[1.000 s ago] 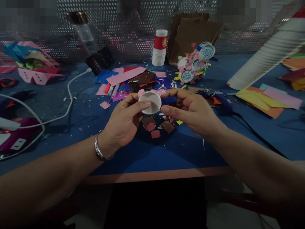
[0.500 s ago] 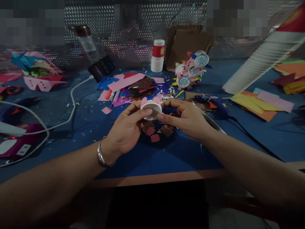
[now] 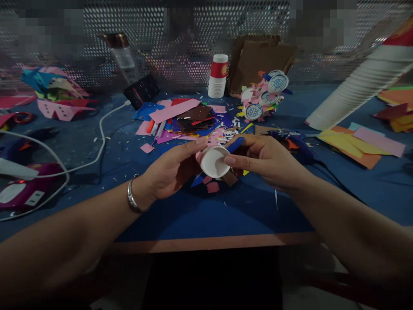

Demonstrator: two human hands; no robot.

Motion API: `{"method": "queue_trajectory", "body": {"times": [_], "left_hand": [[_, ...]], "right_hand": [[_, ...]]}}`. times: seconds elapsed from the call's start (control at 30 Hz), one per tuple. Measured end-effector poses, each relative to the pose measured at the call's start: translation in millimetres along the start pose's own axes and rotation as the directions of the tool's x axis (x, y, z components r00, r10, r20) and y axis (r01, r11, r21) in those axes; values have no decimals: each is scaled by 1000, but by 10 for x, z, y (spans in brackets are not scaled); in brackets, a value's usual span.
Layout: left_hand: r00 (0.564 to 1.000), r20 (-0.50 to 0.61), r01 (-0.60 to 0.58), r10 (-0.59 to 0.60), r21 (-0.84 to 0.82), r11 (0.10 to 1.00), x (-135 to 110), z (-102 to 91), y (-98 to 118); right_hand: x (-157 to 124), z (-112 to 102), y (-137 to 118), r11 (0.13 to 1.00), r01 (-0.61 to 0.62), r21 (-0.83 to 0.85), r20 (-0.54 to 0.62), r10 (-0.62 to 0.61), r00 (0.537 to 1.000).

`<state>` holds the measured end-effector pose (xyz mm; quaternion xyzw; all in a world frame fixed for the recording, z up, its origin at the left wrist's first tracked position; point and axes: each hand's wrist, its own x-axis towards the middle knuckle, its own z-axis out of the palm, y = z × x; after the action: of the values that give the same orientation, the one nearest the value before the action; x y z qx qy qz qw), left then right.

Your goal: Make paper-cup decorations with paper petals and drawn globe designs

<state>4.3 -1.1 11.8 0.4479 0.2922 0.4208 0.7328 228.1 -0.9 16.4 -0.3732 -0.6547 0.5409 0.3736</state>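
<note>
My left hand [image 3: 167, 170] is closed around the left side of a small white paper cup piece [image 3: 211, 163], thumb on its upper rim. My right hand [image 3: 267, 159] pinches the right side, its thumb at the rim. The cup piece's round face is tilted toward me; pink paper shows at its left edge. A blue strip [image 3: 235, 145] sticks up by my right fingers; I cannot tell whether it is fixed to the cup piece. Below lie pink and brown paper scraps [image 3: 213, 187].
Coloured paper sheets [image 3: 177, 112] and trimmings lie behind my hands. Further back stand stacked paper cups [image 3: 218, 77] and several decorated cup pieces [image 3: 253, 112]. A long cup stack [image 3: 358, 77] leans at right, near a blue glue gun [image 3: 300, 148]. A white cable [image 3: 101, 137] crosses the left side.
Both hands have brought the cup piece slightly down and to the right, turning its face more toward me. My left thumb has moved from the face to the upper rim.
</note>
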Motion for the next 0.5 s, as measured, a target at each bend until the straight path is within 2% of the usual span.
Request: {"method": "queue_trajectory", "body": {"times": [0.13, 0.23, 0.37, 0.5], "left_hand": [[995, 38, 87, -90, 67, 994, -16, -64, 24], [984, 115, 127, -133, 54, 990, -40, -72, 30], [954, 227, 194, -197, 35, 980, -80, -13, 33], [926, 297, 234, -233, 33, 972, -138, 71, 11]], "right_hand": [[-17, -57, -119, 995, -77, -56, 75, 81, 994], [-21, -151, -165, 988, -130, -79, 149, 141, 979], [-61, -308, -122, 975, -207, -87, 241, 222, 945], [-182, -391, -53, 955, -294, -31, 254, 292, 922]]}}
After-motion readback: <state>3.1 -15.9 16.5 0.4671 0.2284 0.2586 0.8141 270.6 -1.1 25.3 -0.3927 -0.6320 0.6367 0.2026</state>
